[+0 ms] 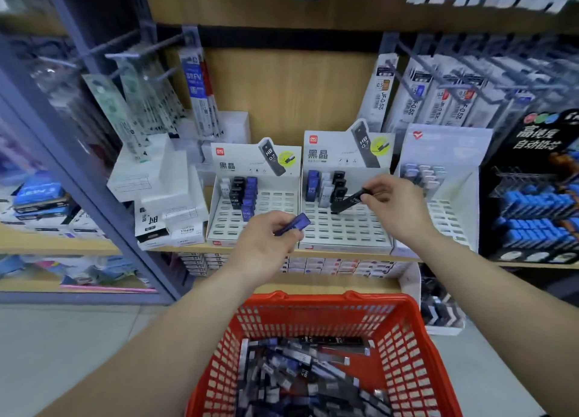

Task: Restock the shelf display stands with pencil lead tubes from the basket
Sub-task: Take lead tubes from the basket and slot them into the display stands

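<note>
Two white slotted display stands sit side by side on the wooden shelf, the left stand (275, 225) and the right stand (354, 231), each with a few blue, white and black lead tubes in its back rows. My left hand (266, 244) grips a blue tube (293, 225) in front of the left stand. My right hand (394, 200) pinches the top of a black tube (347, 202), tilted, its lower end at a slot of the right stand. A red basket (404, 347) below holds several loose tubes (300, 379).
A third white stand (454, 197) stands to the right, beside a black display of blue boxes (532, 216). White refill boxes (169, 203) are stacked at the left. Hanging refill packs (438, 97) fill pegs above. A grey shelf upright (94, 178) runs diagonally at left.
</note>
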`<act>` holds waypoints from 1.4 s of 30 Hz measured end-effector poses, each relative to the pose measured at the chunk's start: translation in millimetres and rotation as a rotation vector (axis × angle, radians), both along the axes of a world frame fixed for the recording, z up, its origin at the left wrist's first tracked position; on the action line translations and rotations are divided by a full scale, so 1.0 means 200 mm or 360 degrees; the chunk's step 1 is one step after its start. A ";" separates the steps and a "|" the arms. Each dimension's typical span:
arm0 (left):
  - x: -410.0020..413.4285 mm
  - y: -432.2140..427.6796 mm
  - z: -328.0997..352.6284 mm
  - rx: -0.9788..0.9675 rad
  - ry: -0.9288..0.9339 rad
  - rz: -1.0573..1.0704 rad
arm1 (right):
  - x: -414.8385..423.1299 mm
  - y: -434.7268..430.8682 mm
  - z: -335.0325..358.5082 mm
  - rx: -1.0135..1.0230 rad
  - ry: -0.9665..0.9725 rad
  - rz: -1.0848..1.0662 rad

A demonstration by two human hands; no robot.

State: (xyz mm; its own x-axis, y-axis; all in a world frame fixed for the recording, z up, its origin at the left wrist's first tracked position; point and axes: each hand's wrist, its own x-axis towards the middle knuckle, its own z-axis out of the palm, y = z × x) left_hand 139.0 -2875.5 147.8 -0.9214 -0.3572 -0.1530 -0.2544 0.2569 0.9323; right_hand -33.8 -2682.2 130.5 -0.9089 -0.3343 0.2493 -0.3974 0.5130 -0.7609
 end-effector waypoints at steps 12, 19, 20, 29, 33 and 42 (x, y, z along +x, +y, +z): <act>-0.01 -0.05 -0.03 0.0015 -0.0061 0.0062 | -0.09 -0.10 -0.03 0.0336 0.0224 0.0253; -0.01 -0.07 -0.03 0.0104 -0.0062 0.0115 | -0.05 -0.17 -0.05 0.0437 0.0266 0.0160; -0.01 -0.07 -0.03 0.0111 -0.0058 0.0114 | -0.04 -0.16 -0.04 0.0471 0.0303 0.0138; -0.01 0.01 0.02 0.0291 0.0003 0.0006 | 0.29 -0.23 0.10 -0.0115 -0.0339 0.0617; 0.00 0.03 0.04 0.0360 0.0016 0.0014 | 0.33 -0.25 0.11 -0.0234 -0.0408 0.0618; -0.03 0.03 0.02 0.0282 0.0083 0.0085 | 0.28 -0.17 0.16 -0.0528 -0.0674 0.0634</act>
